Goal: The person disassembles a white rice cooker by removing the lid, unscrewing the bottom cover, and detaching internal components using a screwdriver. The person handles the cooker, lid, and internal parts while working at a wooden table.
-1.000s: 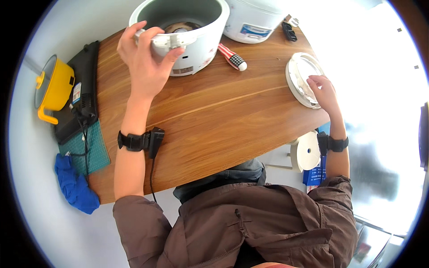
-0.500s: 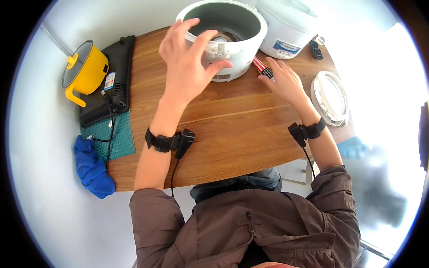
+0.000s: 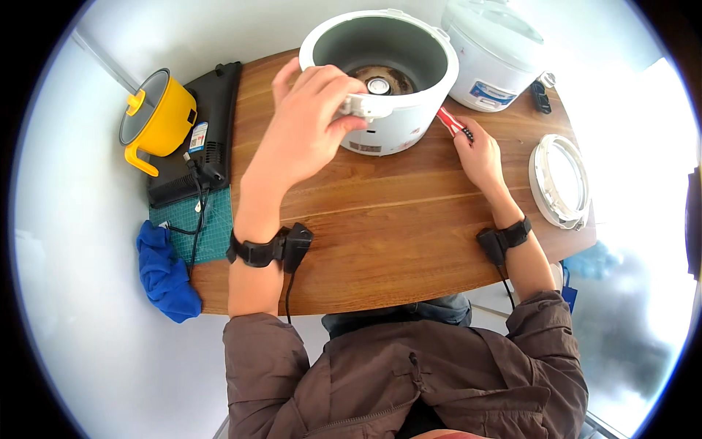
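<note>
Right, head view only: left hand (image 3: 303, 139) is up at the near-left rim of the open white cooker body (image 3: 384, 73), fingers curled round the latch tab (image 3: 365, 107) on its front wall, so grasping the cooker itself. Right hand (image 3: 479, 154) lies on the counter (image 3: 395, 219) just right of the cooker, fingers closed on the near end of a red-handled screwdriver (image 3: 453, 123). Its long axis runs from the hand up and left toward the cooker's right wall; can't tell if the tip touches. So the tool sits far-left of the right hand, and the right hand is much nearer it than the left. Bowl is empty w/ heater plate (image 3: 380, 79) showing. Loose lid ring (image 3: 561, 181) lies well apart at far right edge; second white cooker (image 3: 493, 55) behind.
</note>
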{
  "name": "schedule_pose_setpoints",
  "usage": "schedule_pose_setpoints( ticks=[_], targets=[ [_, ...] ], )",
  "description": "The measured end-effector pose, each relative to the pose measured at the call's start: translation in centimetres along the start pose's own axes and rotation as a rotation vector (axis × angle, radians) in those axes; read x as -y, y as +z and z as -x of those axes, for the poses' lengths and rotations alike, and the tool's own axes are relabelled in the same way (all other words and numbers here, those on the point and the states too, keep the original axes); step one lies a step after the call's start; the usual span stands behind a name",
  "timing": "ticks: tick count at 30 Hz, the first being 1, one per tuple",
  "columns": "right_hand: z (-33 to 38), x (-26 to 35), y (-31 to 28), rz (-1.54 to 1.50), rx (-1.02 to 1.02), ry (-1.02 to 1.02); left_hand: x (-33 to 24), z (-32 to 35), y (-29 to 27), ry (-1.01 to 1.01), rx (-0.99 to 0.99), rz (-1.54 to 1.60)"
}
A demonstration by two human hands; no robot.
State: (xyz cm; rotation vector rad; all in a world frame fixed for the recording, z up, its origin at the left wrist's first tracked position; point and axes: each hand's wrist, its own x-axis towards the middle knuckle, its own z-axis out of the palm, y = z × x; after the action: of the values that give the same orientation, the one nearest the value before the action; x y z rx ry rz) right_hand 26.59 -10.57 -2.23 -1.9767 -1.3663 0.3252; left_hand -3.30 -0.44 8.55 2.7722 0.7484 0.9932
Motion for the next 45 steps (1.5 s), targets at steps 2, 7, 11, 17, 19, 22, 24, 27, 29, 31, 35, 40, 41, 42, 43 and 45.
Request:
schedule_pose_setpoints(
  ticks=[2,7,11,17,19,22,24,27,29,31,35,40,41,42,43,45],
  targets=[
    [-0.1,-0.2,0.0,-0.034,-0.024,0.026,0.3,0.3,-1.3,-0.025,0.039,-0.024],
    [-0.2,-0.5,0.5,-0.110,-0.041,0.006,-0.4,0.5,-4.0,-0.080,0.100,-0.095],
    [-0.1,-0.7,0.1,-0.125,-0.028,0.008,-3.0,-0.6,-2.1,-0.010,-0.040,-0.120],
    [-0.1,-0.8,0.2,-0.151,-0.034,0.004,-3.4,-0.7,1.3,0.049,-0.071,-0.377],
    [0.0,-0.8,0.0,-0.164,-0.015,0.017,-3.5,-1.0,1.5,0.080,-0.109,-0.319],
    [0.0,-0.4,-0.3,-0.185,0.017,0.035,-3.5,-1.3,0.5,0.073,-0.067,-0.245],
    [0.3,-0.4,-0.6,-0.187,0.024,0.037,-2.9,-1.4,-0.3,0.115,-0.045,-0.231],
    [0.2,-0.5,-0.5,-0.141,0.012,-0.019,-3.0,-1.2,-1.6,0.070,-0.028,-0.257],
    [0.3,-0.4,-0.4,-0.165,0.008,-0.016,-3.0,-1.0,-1.8,0.051,-0.002,-0.261],
    [0.2,-0.4,-0.4,-0.170,0.008,-0.013,-3.3,-0.9,-2.0,0.038,0.033,-0.277],
    [0.2,-0.8,-0.4,-0.162,0.014,-0.006,-4.5,-0.8,-0.9,0.066,0.051,-0.255],
    [0.0,-1.5,-0.2,-0.187,0.006,-0.021,-3.8,-0.8,0.8,0.072,0.047,-0.387],
    [0.0,-1.5,-0.2,-0.184,0.001,-0.024,-3.6,-0.9,0.9,0.079,0.038,-0.390],
    [-0.1,-1.5,-0.2,-0.181,-0.005,-0.026,-3.4,-0.9,0.9,0.079,0.005,-0.407],
    [-0.1,-1.5,-0.3,-0.184,-0.002,-0.026,-3.0,-0.9,0.7,0.079,-0.028,-0.422],
    [-0.1,-1.4,-0.4,-0.187,0.004,-0.024,-2.0,-0.6,0.4,0.031,-0.123,-0.426]
  ],
)
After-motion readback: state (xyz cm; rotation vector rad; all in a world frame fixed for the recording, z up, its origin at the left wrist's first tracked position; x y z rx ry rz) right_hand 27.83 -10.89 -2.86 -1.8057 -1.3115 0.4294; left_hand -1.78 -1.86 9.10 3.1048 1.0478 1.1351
